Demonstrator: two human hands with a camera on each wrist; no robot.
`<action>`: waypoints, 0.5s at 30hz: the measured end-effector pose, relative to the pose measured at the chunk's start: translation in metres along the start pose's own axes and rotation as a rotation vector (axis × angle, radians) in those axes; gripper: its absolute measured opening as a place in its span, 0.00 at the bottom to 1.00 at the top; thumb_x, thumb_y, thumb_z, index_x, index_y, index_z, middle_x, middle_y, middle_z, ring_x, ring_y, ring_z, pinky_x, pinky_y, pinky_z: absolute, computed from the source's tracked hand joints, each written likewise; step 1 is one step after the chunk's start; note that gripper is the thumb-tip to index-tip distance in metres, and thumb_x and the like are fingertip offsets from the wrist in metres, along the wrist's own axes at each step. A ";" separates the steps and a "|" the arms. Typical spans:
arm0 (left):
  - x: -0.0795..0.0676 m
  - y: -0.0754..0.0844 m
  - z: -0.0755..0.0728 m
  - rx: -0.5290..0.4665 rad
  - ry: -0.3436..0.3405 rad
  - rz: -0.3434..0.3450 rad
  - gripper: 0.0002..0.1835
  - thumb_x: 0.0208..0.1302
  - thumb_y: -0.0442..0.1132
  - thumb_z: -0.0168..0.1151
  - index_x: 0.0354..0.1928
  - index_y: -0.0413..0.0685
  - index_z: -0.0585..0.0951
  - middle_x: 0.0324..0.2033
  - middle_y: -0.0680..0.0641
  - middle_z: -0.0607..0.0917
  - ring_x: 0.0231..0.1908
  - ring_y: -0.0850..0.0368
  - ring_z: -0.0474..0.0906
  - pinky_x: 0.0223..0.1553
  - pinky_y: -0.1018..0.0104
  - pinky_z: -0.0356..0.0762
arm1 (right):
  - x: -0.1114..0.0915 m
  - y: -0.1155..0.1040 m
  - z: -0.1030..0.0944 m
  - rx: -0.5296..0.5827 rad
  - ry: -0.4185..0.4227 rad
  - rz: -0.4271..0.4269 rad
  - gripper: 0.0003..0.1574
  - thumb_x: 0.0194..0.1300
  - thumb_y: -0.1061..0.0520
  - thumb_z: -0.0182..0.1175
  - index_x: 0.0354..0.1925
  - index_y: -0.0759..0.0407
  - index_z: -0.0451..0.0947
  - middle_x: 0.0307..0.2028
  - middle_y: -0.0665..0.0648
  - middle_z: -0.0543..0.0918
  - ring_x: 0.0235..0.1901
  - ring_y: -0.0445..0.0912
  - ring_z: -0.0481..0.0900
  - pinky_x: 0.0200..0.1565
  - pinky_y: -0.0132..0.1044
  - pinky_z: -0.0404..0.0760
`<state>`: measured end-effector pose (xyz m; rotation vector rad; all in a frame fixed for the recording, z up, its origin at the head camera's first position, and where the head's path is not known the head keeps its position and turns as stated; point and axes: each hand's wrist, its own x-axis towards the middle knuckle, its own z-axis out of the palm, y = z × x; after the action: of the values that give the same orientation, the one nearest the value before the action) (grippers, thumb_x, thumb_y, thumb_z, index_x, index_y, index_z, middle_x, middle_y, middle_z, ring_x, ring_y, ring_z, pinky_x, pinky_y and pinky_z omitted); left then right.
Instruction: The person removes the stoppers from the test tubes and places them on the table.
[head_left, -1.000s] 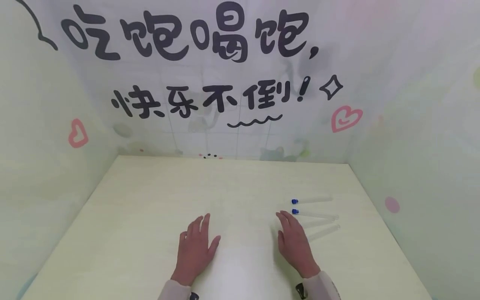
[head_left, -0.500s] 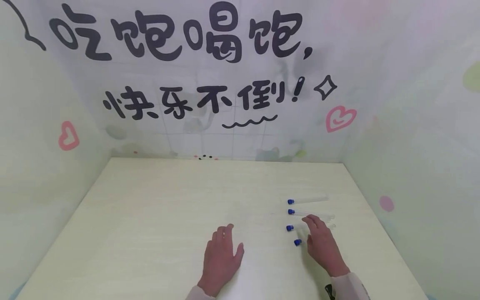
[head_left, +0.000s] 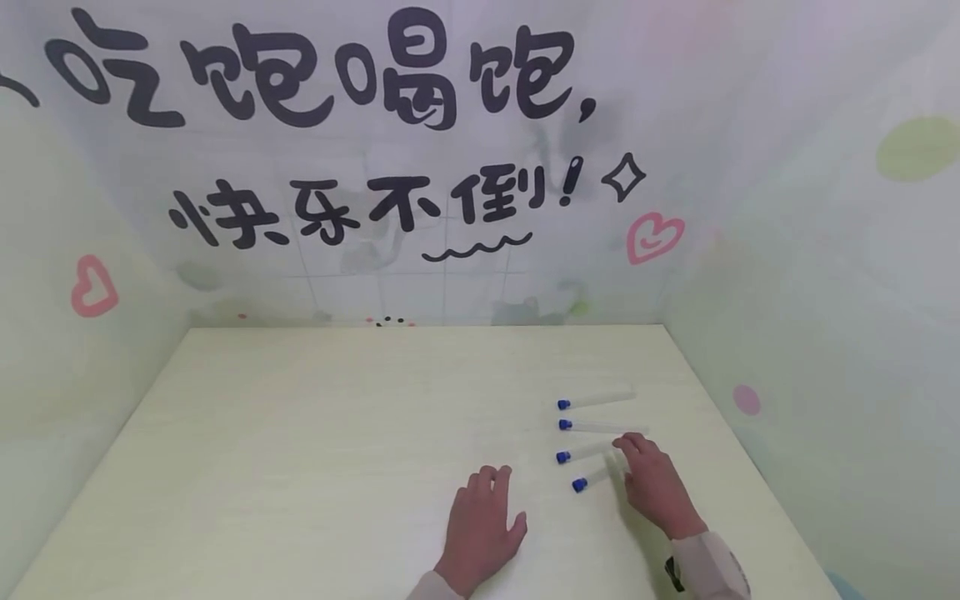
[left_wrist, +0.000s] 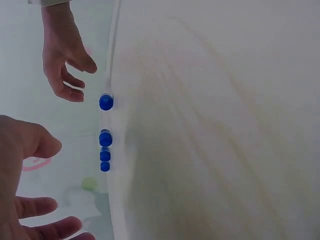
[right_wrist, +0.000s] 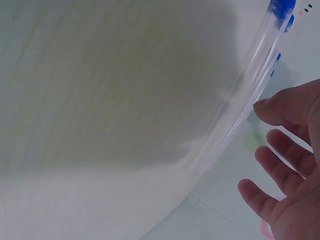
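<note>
Several clear test tubes with blue caps lie side by side on the right of the table, caps toward the left. The farthest test tube [head_left: 603,398] and the one before it [head_left: 600,427] show almost whole. My right hand [head_left: 660,483] is above the right ends of the two nearer ones, the third test tube [head_left: 588,451] and the nearest test tube [head_left: 597,476], hiding part of them. Its fingers are loosely bent and hold nothing; the right wrist view shows the thumb apart from the fingers. My left hand [head_left: 483,529], fingers relaxed, is over the table left of the caps, holding nothing.
The pale wooden table [head_left: 300,450] is bounded by printed fabric walls, with large dark lettering on the back wall [head_left: 405,283]. A dark band [head_left: 674,575] shows at the right sleeve cuff [head_left: 708,562].
Both hands have moved right. The right hand went from beside the caps to the tubes' right ends, uncovering the two nearer caps. The head view has turned slightly right; the tubes still lie alike.
</note>
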<state>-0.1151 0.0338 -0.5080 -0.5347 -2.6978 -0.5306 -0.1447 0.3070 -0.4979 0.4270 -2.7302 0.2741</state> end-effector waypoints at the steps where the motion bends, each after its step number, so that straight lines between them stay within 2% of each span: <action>1: 0.001 0.001 0.001 -0.003 -0.003 0.009 0.28 0.48 0.50 0.67 0.50 0.44 0.74 0.39 0.48 0.77 0.37 0.54 0.74 0.30 0.64 0.69 | 0.000 0.002 0.001 0.000 -0.004 -0.005 0.29 0.38 0.77 0.66 0.43 0.66 0.76 0.44 0.63 0.79 0.42 0.59 0.79 0.35 0.52 0.79; 9: 0.012 0.010 0.008 -0.020 -0.041 0.052 0.27 0.49 0.50 0.67 0.50 0.45 0.74 0.39 0.49 0.76 0.35 0.56 0.73 0.30 0.67 0.68 | 0.003 0.013 0.010 0.001 -0.050 -0.017 0.27 0.39 0.77 0.65 0.41 0.63 0.77 0.40 0.59 0.80 0.39 0.55 0.80 0.35 0.49 0.79; 15: 0.015 0.014 0.013 -0.017 -0.088 0.052 0.27 0.50 0.51 0.66 0.50 0.45 0.74 0.39 0.49 0.76 0.36 0.56 0.72 0.31 0.66 0.68 | 0.006 0.016 0.012 -0.034 -0.114 -0.014 0.23 0.41 0.76 0.64 0.38 0.61 0.78 0.38 0.56 0.80 0.36 0.52 0.79 0.35 0.47 0.78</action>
<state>-0.1254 0.0557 -0.5092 -0.6459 -2.7558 -0.5277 -0.1587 0.3174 -0.5088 0.4662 -2.8373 0.2052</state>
